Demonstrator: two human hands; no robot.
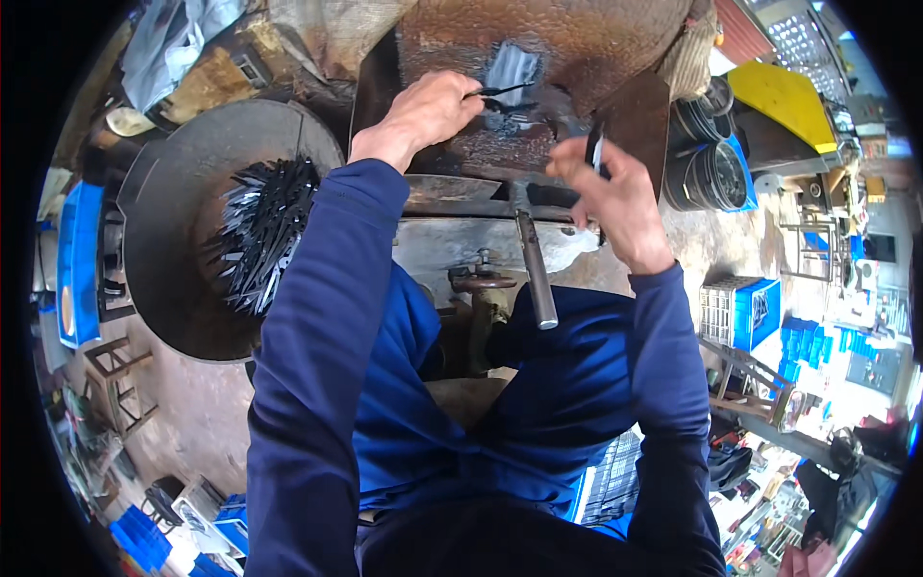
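My left hand (433, 113) is closed, pinching a slim dark metal piece (502, 90) that points right over a wet, shiny patch of a brown machine surface (452, 48). On the right, my right hand (620, 197) is bent and slightly blurred, with a dark narrow strip (596, 149) with a bright edge standing up between its fingers. Between and below the hands, a metal bar (536, 274) juts toward my lap from the machine's front. A wide round metal pan (173, 298) beside my left arm holds a heap of black narrow metal strips (264, 231).
Dark buckets (711, 178) and a yellow panel (784, 101) stand at the right. Farther off are a blue and white crate (740, 313) and a wooden stool (120, 385). At the left edge is a blue bin (79, 264). A rusty round knob (481, 279) sits below the machine's ledge.
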